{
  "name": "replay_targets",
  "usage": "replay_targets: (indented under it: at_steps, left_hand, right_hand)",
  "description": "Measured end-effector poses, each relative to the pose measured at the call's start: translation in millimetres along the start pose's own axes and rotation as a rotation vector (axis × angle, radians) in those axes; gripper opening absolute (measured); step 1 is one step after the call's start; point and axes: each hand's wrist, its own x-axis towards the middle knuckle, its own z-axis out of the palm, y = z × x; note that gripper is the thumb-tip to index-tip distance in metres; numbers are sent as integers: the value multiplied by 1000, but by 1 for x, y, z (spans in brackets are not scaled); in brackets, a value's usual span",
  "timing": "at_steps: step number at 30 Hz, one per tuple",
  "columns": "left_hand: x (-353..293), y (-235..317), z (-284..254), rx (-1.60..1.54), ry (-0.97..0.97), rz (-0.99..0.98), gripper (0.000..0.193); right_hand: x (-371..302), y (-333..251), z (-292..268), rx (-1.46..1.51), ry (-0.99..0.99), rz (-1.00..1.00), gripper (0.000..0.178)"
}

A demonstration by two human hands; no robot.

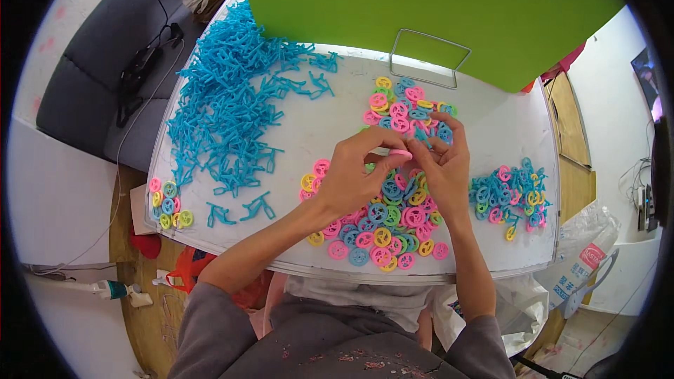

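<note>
My left hand (353, 177) pinches a pink plastic wheel (400, 155) between thumb and fingers above the table. Close against it, my right hand (448, 165) is closed, its fingers curled round what looks like a small blue plastic part (420, 133), mostly hidden. Beneath both hands spreads a heap of small spoked wheels (379, 213) in pink, yellow, blue and green. Just beyond the fingertips lies a second cluster of such wheels (399, 109), partly covered by my right hand.
A large pile of blue forked plastic parts (232, 77) covers the table's left side. Blue parts joined with wheels (511, 196) lie at the right. Several wheels (167, 205) sit at the left edge. A green panel (421, 7) and a wire stand (430, 58) rise at the back.
</note>
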Motion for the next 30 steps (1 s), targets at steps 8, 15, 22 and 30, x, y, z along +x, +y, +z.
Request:
replay_targets:
  at_steps: [8, 15, 22, 30]
  left_hand:
    - [7, 4, -13, -181, 71, -159, 18]
    - [10, 2, -20, -312, 71, -309, 23]
    - [9, 3, -19, -386, 43, -337, 25]
    - [5, -5, -17, -432, 2, -437, 19]
  right_hand:
    - [-2, -1, 2, -79, -121, -101, 38]
    - [-2, 1, -4, -343, -105, -143, 31]
    - [1, -1, -6, -472, -45, -381, 24]
    - [4, 18, -16, -385, -154, -386, 23]
